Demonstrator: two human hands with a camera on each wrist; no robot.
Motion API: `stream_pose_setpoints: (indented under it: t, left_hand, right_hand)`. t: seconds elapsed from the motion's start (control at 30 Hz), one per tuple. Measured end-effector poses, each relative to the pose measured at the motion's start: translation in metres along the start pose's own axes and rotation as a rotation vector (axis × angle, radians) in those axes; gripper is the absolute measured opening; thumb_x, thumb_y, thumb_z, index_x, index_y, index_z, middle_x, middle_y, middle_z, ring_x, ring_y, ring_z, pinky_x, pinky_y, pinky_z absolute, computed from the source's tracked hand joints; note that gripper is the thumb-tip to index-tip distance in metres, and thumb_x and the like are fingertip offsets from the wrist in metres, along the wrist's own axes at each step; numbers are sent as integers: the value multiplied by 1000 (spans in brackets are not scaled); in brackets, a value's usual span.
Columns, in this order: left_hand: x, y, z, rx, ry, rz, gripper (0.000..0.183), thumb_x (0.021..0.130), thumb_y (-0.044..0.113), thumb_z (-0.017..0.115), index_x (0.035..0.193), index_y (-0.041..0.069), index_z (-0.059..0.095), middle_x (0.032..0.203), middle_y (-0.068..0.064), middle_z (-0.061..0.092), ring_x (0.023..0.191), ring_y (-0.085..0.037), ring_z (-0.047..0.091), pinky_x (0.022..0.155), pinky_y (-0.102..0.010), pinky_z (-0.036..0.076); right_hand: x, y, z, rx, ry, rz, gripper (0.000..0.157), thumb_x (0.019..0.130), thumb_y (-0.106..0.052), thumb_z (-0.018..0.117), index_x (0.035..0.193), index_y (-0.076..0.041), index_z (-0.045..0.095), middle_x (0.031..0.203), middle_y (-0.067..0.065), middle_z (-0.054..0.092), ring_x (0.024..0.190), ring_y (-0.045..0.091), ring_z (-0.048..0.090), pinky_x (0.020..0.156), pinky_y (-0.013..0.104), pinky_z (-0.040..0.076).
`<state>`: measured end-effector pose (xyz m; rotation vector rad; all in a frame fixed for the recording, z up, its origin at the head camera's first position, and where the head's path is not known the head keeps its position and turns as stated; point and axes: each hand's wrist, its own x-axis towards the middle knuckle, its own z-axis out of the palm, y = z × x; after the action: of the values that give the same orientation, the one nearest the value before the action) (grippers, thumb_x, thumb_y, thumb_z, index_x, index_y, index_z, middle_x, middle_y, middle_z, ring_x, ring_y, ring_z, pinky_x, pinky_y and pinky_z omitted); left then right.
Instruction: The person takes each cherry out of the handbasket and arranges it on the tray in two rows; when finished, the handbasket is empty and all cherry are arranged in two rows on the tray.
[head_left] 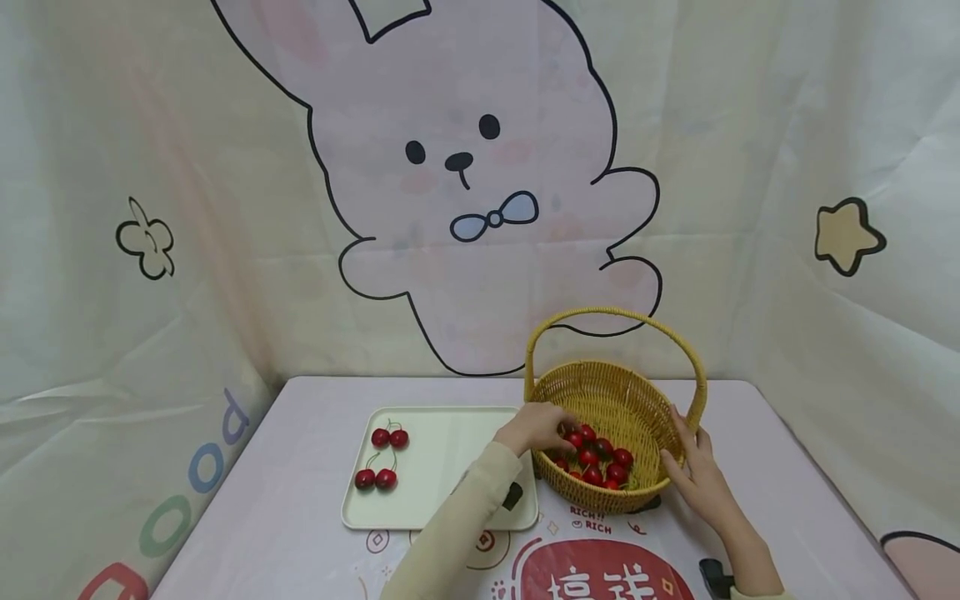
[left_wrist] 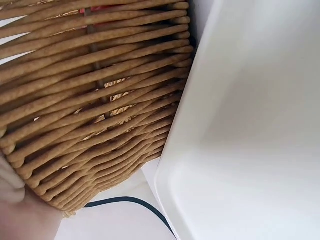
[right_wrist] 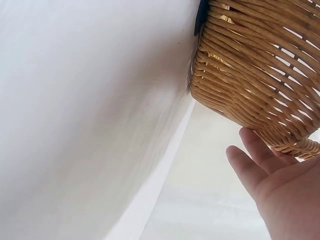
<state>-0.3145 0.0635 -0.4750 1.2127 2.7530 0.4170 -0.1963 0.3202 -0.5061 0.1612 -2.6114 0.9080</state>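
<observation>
A round woven basket (head_left: 660,408) with a tall arched handle stands at the right of the table, red cherries (head_left: 588,458) gathered at its near left. Over its left rim reaches my left hand (head_left: 534,427), thumb and fingers bent around a cherry (head_left: 574,439) among the others. My right hand (head_left: 705,479) rests against the basket's right side near the handle foot, fingers spread and fairly straight. In the right wrist view its fingertips touch the wickerwork (right_wrist: 260,75). The left wrist view has the basket's outer wall (left_wrist: 100,100) in front; the left fingertips are hidden there.
Left of the basket lies a cream tray (head_left: 435,492), close against it. Two pairs of stemmed cherries (head_left: 386,479) lie on the tray's left part. A printed red design (head_left: 600,575) marks the near table, and a cartoon curtain (head_left: 480,275) hangs behind.
</observation>
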Motion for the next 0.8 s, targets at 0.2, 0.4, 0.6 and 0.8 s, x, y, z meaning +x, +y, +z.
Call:
stream_pose_setpoints:
  t: [0.2, 0.4, 0.6, 0.8]
  left_hand:
    - [-6, -1, -1, -42, 79, 24, 33, 80, 36, 71, 111, 26, 65, 99, 14, 65, 86, 1, 57, 76, -16, 46]
    - [-17, 2, -1, -115, 158, 49, 32, 83, 30, 69, 113, 23, 63, 107, 12, 64, 99, -1, 58, 86, -17, 46]
    - [-27, 2, 4, -177, 249, 112, 31, 84, 26, 69, 114, 20, 62, 108, 11, 63, 99, 1, 56, 88, -15, 44]
    - [-39, 2, 6, -227, 324, 133, 31, 85, 23, 68, 116, 21, 62, 112, 11, 62, 103, 0, 55, 91, -16, 44]
  right_hand:
    - [0, 0, 0, -1, -2, 2, 73, 91, -16, 53, 150, -21, 11, 138, 36, 18, 108, 63, 40, 74, 75, 36]
    - [0, 0, -1, -6, -4, 5, 72, 92, -17, 53, 150, -20, 11, 138, 36, 18, 107, 63, 41, 74, 75, 37]
    - [-1, 0, -1, -5, -7, 13, 71, 92, -18, 52, 150, -20, 11, 138, 35, 18, 107, 62, 41, 74, 75, 37]
    - [0, -1, -1, 4, -16, 19, 72, 92, -18, 52, 150, -22, 9, 138, 36, 17, 107, 63, 40, 74, 75, 37]
